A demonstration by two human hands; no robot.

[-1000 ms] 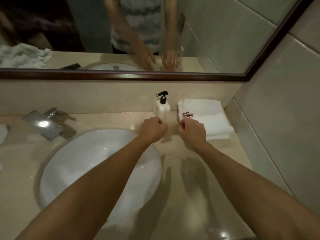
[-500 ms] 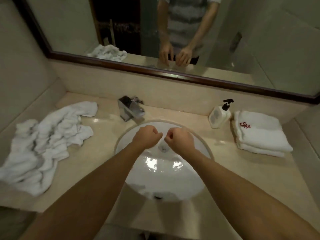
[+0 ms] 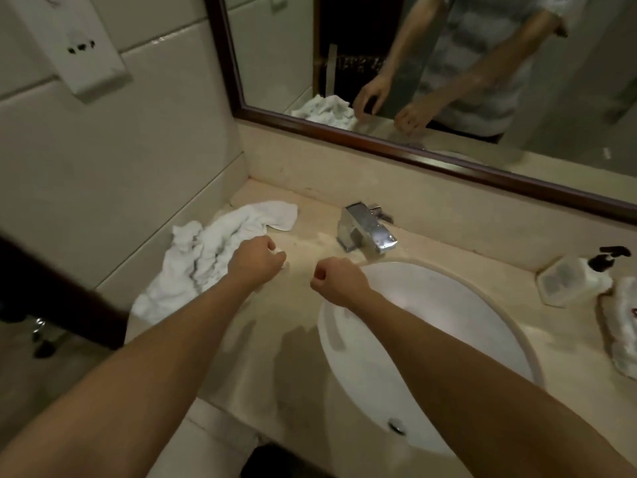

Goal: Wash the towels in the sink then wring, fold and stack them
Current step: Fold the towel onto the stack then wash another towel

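The crumpled towel (image 3: 213, 250) is laid on the table (image 3: 275, 339) at the left of the sink (image 3: 431, 332), against the tiled side wall. Its long axis is run from the near-left table edge up toward the back right, with the flatter end pointed at the faucet (image 3: 367, 229). The folds are bunched and uneven; nothing is folded square.

The left hand (image 3: 256, 262) is placed over the towel's right edge, fingers curled under into a fist. A small white bit is seen at the knuckles, so the grip looks clenched on a pinch of towel, but the contact is mostly hidden by the hand itself.

The right hand (image 3: 336, 276) is held above the table between towel and sink rim, clenched into a fist, thumb tucked to the left. Nothing is seen in its grip, and the towel is not touched by it.

A soap dispenser (image 3: 575, 277) is lying at the far right of the table, and beside it, cut by the frame edge, a stack of folded towels (image 3: 624, 326). Both arms are reflected in the mirror (image 3: 448, 81) above the backsplash.
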